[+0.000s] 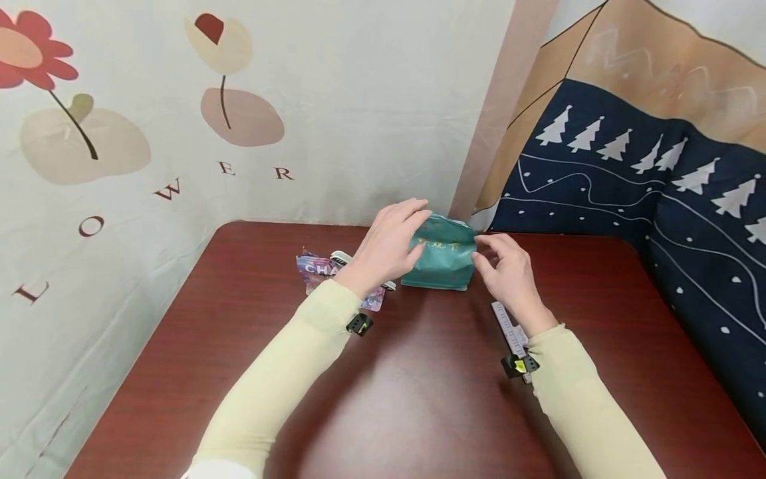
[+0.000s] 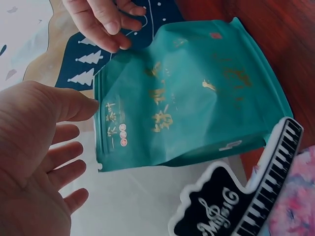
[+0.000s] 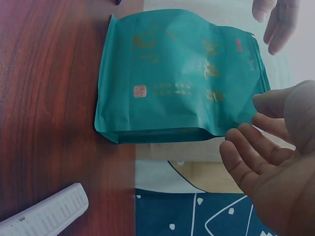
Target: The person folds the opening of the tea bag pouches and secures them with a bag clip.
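Note:
A teal foil pouch point(image 1: 439, 266) with gold lettering stands upright near the back edge of the table. At its upper left is my left hand point(image 1: 389, 243), its fingers extended; in the left wrist view the thumb point(image 2: 81, 104) lies by the pouch's top edge. My right hand point(image 1: 507, 271) is at the pouch's right side. Its thumb and fingers are spread apart there, with the fingertips point(image 3: 234, 135) at the upper corner. Whether they press the foil is hard to tell. Behind the pouch little can be seen.
Left of the pouch lies a purple printed packet point(image 1: 314, 266), with a black-and-white piano-key clip point(image 2: 268, 182) at it, partly hidden by my left arm. A pale lilac ridged clip point(image 1: 507, 328) lies under my right wrist. Patterned cloth point(image 1: 371, 100) hangs behind the table point(image 1: 419, 399).

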Motion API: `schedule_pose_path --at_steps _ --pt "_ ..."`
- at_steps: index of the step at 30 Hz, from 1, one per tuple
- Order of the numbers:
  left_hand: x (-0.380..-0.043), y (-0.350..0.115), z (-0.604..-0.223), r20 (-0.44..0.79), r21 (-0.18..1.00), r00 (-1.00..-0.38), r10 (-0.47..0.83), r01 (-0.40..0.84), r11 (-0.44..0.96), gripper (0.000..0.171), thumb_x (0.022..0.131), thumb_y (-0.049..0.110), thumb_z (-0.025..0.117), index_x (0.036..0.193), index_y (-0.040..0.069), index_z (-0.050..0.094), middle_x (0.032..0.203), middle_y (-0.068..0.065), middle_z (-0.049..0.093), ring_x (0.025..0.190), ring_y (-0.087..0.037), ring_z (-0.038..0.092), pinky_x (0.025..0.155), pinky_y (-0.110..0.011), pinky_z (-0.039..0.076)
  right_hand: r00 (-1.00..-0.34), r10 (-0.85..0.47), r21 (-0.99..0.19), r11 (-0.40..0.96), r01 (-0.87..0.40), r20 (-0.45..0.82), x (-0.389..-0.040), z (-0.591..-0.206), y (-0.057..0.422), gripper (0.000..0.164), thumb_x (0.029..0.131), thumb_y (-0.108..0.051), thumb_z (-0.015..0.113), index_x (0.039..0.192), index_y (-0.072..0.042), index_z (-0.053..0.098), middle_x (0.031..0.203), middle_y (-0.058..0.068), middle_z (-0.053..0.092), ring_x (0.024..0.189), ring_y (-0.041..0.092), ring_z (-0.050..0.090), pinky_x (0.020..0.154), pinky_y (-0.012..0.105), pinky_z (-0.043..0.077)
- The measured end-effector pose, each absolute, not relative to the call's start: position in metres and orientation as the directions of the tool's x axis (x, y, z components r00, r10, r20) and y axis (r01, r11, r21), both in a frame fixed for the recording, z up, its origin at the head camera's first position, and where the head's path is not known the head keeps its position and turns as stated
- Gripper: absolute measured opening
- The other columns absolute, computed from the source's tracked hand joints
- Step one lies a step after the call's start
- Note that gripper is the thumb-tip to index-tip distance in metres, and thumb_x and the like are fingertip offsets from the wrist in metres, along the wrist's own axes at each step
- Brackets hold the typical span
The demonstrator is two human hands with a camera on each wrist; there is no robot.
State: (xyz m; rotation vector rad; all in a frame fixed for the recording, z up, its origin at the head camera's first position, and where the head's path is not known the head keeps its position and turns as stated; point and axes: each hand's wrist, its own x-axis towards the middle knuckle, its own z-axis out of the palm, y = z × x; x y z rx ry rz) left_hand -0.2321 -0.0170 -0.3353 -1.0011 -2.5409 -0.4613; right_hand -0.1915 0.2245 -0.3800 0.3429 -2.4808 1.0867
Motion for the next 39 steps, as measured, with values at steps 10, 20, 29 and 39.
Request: schedule_pose_path --at_steps 10,20,29,39 --pt "-0.242 -0.001 -0.331 0.379 0.130 -0.692 0.615 0.698 0.704 0.050 0.096 0.016 0.070 0.143 0.003 0.059 0.152 -0.012 0.054 0.148 -0.027 0.042 0.127 -0.040 0.020 -0.885 -0.035 -0.644 0.672 -0.364 0.464 -0.198 -0.378 0.225 0.029 0.096 0.000 0.067 0.125 0.005 0.069 0.114 0.021 0.064 0.095 0.034 0.069 0.080 0.047 0.057" --pt "-0.247 0.010 -0.331 0.311 0.127 -0.702 0.641 0.699 0.703 0.046 0.098 0.018 0.068 0.142 0.007 0.062 0.149 -0.009 0.057 0.144 -0.025 0.046 0.127 -0.043 0.020 -0.898 -0.032 -0.660 0.666 -0.347 0.440 -0.204 -0.381 0.224 0.031 0.096 0.001 0.067 0.127 0.006 0.067 0.115 0.021 0.062 0.096 0.036 0.068 0.084 0.050 0.058" --pt "-0.252 0.013 -0.331 0.293 0.169 -0.712 0.638 0.695 0.699 0.039 0.100 0.017 0.065 0.138 0.008 0.064 0.139 -0.006 0.065 0.135 -0.021 0.054 0.126 -0.041 0.023 -0.909 -0.035 -0.667 0.668 -0.330 0.415 -0.208 -0.379 0.224 0.024 0.096 0.002 0.066 0.120 0.004 0.067 0.111 0.021 0.063 0.095 0.036 0.068 0.085 0.051 0.058" --pt "-0.261 0.020 -0.336 0.313 0.192 -0.696 0.646 0.712 0.675 0.030 0.100 0.014 0.062 0.129 0.008 0.067 0.127 -0.005 0.070 0.119 -0.022 0.063 0.114 -0.037 0.041 -0.916 -0.023 -0.671 0.674 -0.310 0.401 -0.221 -0.383 0.224 0.012 0.096 0.003 0.065 0.108 0.003 0.064 0.107 0.024 0.068 0.096 0.038 0.067 0.088 0.053 0.056"
